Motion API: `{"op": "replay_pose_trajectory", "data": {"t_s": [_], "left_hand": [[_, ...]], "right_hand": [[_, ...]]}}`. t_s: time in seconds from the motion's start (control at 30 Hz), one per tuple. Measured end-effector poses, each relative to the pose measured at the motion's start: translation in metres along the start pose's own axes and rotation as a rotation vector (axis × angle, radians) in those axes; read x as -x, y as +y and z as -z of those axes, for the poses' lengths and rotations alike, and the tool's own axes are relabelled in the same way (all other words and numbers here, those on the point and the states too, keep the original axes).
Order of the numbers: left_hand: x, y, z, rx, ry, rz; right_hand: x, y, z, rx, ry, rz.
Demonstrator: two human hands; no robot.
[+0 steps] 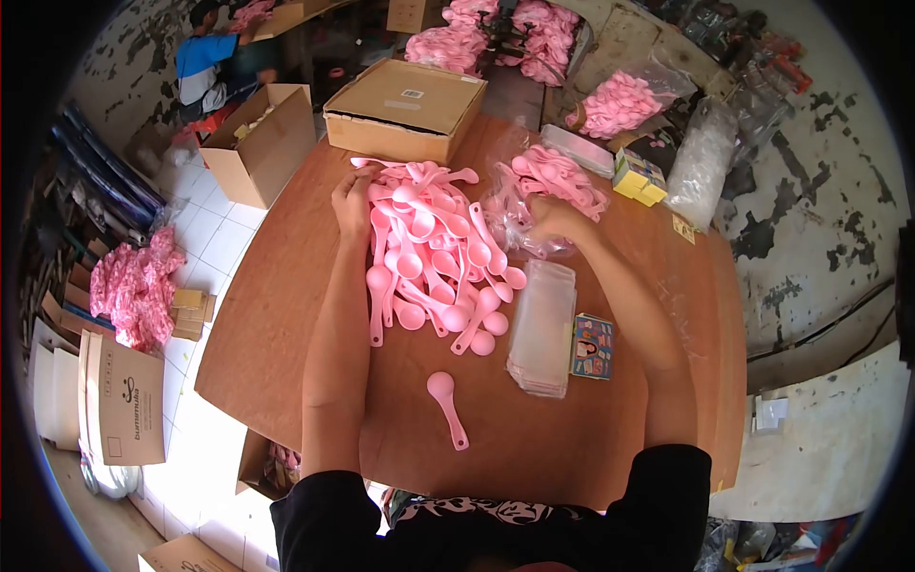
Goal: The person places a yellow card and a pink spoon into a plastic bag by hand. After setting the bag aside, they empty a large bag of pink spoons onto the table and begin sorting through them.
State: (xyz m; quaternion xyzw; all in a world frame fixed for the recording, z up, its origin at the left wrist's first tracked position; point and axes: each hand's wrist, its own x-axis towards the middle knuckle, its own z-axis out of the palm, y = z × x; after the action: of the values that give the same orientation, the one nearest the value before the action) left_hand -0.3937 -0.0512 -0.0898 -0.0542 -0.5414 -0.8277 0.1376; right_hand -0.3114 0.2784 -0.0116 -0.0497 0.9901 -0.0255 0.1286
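Note:
A heap of pink plastic spoons (434, 248) lies on the wooden table in front of me. At the heap's far left edge, my left hand (352, 202) rests with loosely curved fingers against the spoons, apparently gripping none. My right hand (558, 221) is closed on a clear plastic bag (510, 214) to the right of the heap; its fingertips are partly hidden. More pink spoons (558, 176) show in and behind that bag. One single spoon (446, 408) lies apart, nearer to me. A stack of clear plastic sleeves (543, 329) sits below my right hand.
Beside the sleeves is a small printed box (593, 347). A closed cardboard box (405, 110) stands at the table's back edge, with yellow boxes (640, 178) at the right. An open carton (257, 143) and a seated person (205, 67) are at the back left.

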Motion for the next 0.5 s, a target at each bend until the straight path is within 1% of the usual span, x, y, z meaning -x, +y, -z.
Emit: {"op": "replay_pose_trajectory", "data": {"t_s": [0.07,0.13,0.17,0.27,0.4,0.5], "left_hand": [[0.0,0.001,0.0,-0.007,0.004,0.016],[0.0,0.001,0.0,0.0,0.002,0.019],[0.0,0.001,0.0,0.007,-0.001,0.024],[0.001,0.003,-0.001,-0.005,0.006,0.019],[0.004,0.007,-0.002,-0.005,0.01,0.027],[0.003,0.006,-0.002,-0.012,0.006,0.022]], "right_hand": [[0.001,-0.012,-0.003,0.038,0.009,0.021],[0.004,-0.02,-0.004,0.094,-0.012,-0.002],[0.003,-0.02,-0.004,0.043,-0.001,0.023],[0.001,-0.023,-0.003,-0.049,0.023,-0.002],[0.004,-0.025,-0.003,-0.083,0.014,0.021],[0.004,-0.022,-0.008,-0.122,0.064,0.068]]}}
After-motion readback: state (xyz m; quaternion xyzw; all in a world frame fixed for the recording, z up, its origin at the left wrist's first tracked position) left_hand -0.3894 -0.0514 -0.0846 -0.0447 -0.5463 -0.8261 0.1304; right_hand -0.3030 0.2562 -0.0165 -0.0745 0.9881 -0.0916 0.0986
